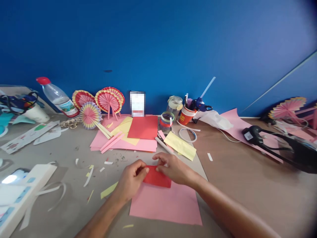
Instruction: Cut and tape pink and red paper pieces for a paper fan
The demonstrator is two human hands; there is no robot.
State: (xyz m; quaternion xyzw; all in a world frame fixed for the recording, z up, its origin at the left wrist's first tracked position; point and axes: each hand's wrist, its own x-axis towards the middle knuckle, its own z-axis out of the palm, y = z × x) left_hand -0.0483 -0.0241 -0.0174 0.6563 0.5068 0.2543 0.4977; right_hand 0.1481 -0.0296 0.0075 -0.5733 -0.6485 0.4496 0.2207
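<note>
Red paper (158,178) is sitting over a pink sheet (165,205). The left hand (132,177), nearly closed, is pinching the paper's ten-o'clock corner; the right hand (174,168) is resting half-open at twelve, its grip unclear. Scraps (89,176) are littering the grey tabletop (71,208) toward nine; a brown surface (237,181) is stretching toward three, a blue wall (158,43) rising at twelve.

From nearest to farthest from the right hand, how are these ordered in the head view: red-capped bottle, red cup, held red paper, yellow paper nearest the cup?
1. Held red paper: touching the right hand.
2. Yellow paper: just beyond the hand.
3. Red cup: farther back, near the wall.
4. Red-capped bottle: far back left.
</note>
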